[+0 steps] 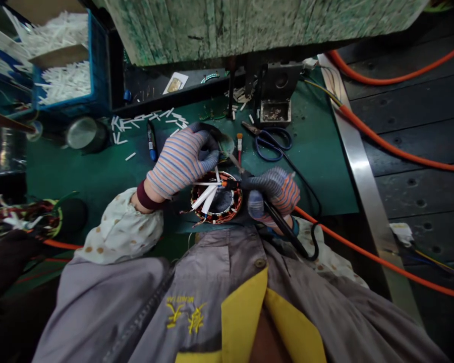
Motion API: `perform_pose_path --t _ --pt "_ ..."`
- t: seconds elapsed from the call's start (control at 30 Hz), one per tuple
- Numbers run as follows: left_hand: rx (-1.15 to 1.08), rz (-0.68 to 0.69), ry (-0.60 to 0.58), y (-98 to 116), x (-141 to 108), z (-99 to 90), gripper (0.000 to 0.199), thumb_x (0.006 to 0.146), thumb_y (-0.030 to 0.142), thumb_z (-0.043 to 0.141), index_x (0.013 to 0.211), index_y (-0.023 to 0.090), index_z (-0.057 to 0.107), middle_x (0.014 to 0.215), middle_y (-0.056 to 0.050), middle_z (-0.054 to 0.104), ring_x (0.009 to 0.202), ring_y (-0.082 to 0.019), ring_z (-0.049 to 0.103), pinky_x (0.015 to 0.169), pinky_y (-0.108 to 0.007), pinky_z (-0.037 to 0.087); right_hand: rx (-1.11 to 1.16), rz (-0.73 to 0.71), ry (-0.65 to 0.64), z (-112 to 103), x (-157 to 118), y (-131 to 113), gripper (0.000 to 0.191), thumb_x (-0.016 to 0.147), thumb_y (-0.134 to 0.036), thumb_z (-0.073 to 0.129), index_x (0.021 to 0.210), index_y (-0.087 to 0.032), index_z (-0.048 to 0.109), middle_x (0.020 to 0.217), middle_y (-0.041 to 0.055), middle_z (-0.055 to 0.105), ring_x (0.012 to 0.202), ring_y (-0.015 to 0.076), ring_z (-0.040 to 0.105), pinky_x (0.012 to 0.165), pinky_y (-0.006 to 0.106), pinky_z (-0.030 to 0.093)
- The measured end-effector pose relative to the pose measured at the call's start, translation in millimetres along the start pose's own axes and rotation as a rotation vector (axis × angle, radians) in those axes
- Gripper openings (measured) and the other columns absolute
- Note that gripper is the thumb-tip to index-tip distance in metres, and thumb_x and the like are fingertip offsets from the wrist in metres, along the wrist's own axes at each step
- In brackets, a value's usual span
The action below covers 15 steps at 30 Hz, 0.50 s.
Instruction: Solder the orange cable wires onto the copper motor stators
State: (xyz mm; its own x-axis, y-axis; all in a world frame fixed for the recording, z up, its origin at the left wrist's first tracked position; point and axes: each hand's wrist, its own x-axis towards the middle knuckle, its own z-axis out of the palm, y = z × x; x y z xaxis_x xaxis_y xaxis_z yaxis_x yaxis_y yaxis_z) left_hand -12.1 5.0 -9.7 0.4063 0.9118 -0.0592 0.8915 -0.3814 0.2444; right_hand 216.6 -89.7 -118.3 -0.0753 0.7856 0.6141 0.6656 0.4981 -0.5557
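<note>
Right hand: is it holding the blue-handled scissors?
No, the scissors lie on the green table, while the right hand holds a black-handled tool.

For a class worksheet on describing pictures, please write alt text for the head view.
A gloved right hand holds what looks like a soldering iron beside a copper-wound ring at a green bench, with the left hand nearby. Blue-handled scissors and scattered white pieces lie beyond.
</note>
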Motion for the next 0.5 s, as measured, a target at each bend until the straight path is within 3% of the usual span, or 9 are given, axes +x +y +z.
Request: perform_pose_path --t 0.13,0.37,0.5 --pt "0.035 0.005 -0.015 0.0 1.0 -1.3 0.020 0.102 0.033 0.070 0.112 0.019 0.080 0.115 -0.013 0.078 0.108 -0.034 0.077 0.102 -0.044 0.064 0.012 -0.102 0.001 -3.8 4.7 -0.6 0.034 0.108 -0.052 0.052 0.104 -0.037 0.083 0.079 0.0046 0.073 0.078 0.0253 0.067 0.073 0.040 0.050" --pt "0.045 0.007 -0.032 5.5 2.0 -1.5 0.022 0.103 0.031 0.067 0.113 0.017 0.079 0.119 -0.016 0.077 0.109 -0.036 0.075 0.100 -0.046 0.063 -0.012 -0.057 -0.064 -0.4 2.6 0.9 0.038 0.108 -0.056 0.051 0.100 -0.037 0.082 0.080 0.0051 0.074 0.081 0.0259 0.068 0.077 0.040 0.052" --pt "0.030 -0.008 -0.004 7.3 -0.1 -0.4 0.023 0.103 0.032 0.063 0.112 0.017 0.078 0.117 -0.015 0.076 0.109 -0.034 0.074 0.101 -0.044 0.061 0.031 -0.115 0.027 -2.0 5.6 -0.2 0.037 0.110 -0.054 0.051 0.105 -0.036 0.083 0.079 0.0046 0.073 0.079 0.0249 0.067 0.075 0.039 0.050"
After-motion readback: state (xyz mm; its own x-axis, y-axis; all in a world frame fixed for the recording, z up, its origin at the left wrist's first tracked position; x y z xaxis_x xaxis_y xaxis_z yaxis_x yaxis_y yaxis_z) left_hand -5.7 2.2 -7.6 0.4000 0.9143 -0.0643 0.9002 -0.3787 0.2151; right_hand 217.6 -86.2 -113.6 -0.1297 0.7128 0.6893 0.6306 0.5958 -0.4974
